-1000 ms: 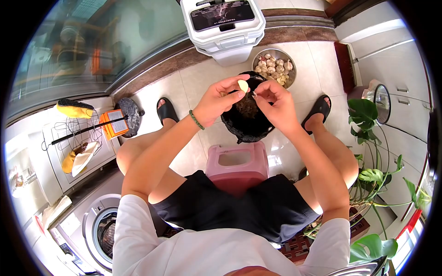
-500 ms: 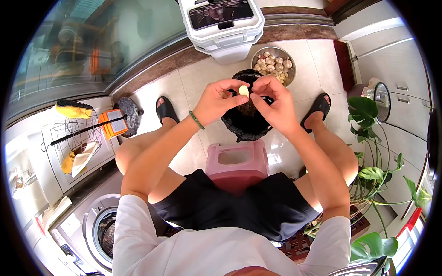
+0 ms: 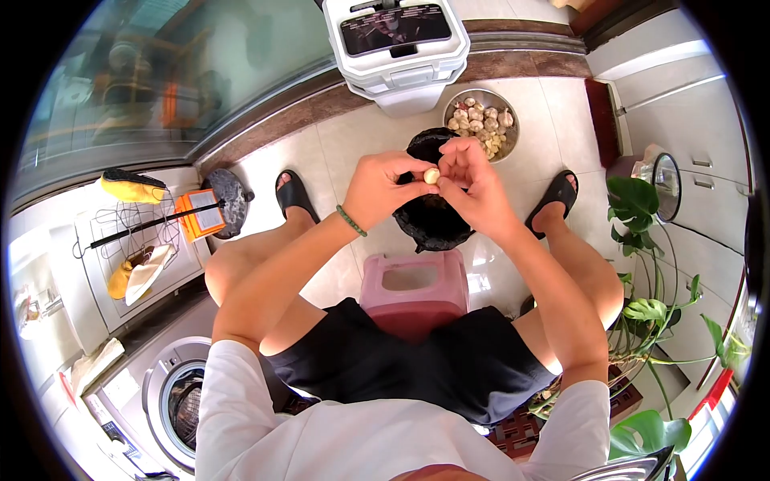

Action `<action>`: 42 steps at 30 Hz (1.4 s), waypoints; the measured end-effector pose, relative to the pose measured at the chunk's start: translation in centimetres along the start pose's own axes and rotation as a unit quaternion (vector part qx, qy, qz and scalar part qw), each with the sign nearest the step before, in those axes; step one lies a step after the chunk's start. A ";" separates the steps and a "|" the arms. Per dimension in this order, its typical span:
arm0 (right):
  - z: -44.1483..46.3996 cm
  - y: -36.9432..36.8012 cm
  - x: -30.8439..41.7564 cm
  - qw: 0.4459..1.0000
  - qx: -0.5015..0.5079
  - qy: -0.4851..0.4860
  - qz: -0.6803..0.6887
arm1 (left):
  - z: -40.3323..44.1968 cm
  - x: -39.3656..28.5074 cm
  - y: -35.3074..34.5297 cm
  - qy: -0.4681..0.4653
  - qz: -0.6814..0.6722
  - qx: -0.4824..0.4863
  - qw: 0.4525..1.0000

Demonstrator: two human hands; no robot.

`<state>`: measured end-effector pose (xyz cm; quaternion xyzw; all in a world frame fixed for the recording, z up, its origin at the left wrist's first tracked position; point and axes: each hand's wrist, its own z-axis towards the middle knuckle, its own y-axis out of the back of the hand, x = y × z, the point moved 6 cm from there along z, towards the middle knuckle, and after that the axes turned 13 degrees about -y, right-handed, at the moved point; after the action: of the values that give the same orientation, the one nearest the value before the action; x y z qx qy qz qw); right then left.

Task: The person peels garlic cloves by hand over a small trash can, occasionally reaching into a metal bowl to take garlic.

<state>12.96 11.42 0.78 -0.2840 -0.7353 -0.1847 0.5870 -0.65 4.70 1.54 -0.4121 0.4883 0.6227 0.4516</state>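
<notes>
Pale floor tiles [image 3: 337, 156] run beneath the fingers, with a wire rack [image 3: 120, 228] far off to their left. Nearer, the left hand [image 3: 374, 191] has its thumb and forefinger almost closed, pinching a garlic clove [image 3: 431, 175] at the tips. Close against the clove's other side, the right hand [image 3: 479, 191] has its fingers curled and nearly shut; whether they grip any skin, I can't tell. Such a small hold could slip if both sides squeeze unevenly, dropping the clove into the black-lined bin [image 3: 433, 230] below. Its rim sits under the fingertips, the pink stool [image 3: 413, 298] lapward; beyond, to the right, is the garlic bowl [image 3: 511, 141]. Sideways, both wrists seem to have room.
</notes>
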 end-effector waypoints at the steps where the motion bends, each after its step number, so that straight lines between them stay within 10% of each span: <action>1: 0.1 0.0 -0.3 1.000 0.006 -0.013 0.002 | 0.1 -0.4 0.0 -0.024 0.026 -0.001 0.999; 15: 0.2 -0.3 -1.4 0.996 0.009 -0.024 0.080 | -0.2 -0.6 -0.2 -0.034 0.093 0.001 0.995; 17: 0.3 0.0 -0.8 0.991 0.015 -0.044 0.127 | -0.5 1.5 -0.6 0.045 -0.146 -0.039 0.987; 27: 0.2 1.1 -0.5 0.990 -0.022 -0.028 0.138 | -0.6 1.6 -1.0 0.210 -0.346 -0.007 0.914; 42: 0.0 0.0 -1.1 0.980 0.038 -0.109 0.160 | 0.4 -0.7 0.0 -0.068 -0.071 -0.034 0.995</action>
<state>13.11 11.17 -0.27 -0.3938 -0.7463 -0.0279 0.5359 -0.46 4.94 2.29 -0.4177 0.4046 0.6319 0.5124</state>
